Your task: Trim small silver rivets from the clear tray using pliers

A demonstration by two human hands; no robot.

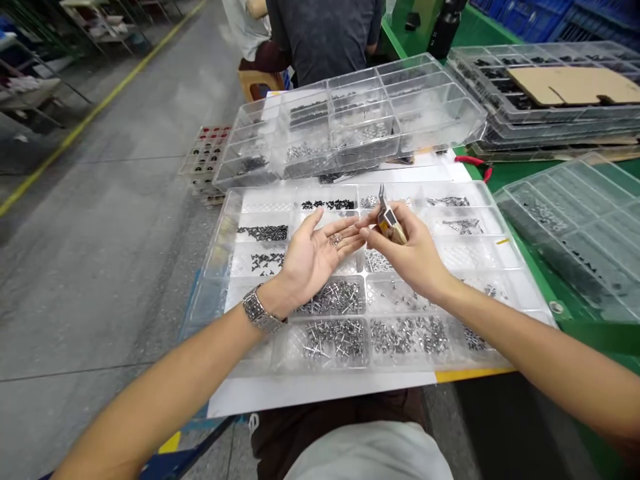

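My left hand point(315, 257) is palm up with its fingers stretched out over the compartment tray point(364, 293). A few tiny shiny metal parts point(337, 239) lie on those fingers; their exact kind is too small to tell. My right hand point(413, 250) is closed around a pair of small pliers point(387, 219), whose narrow jaws point up and away. Its thumb and index fingertips meet close to the left fingertips, and whether they pinch a part cannot be made out. Below both hands, the tray's compartments hold silver screws point(335, 339), black screws point(265, 233) and other small hardware.
A second clear divided tray point(327, 120) stands tilted behind. Stacked trays point(540, 123) topped by cardboard point(575, 85) are at back right, near a red handle point(475, 161). Another clear tray point(580, 233) lies right on the green table point(600, 337). A person point(327, 40) sits ahead.
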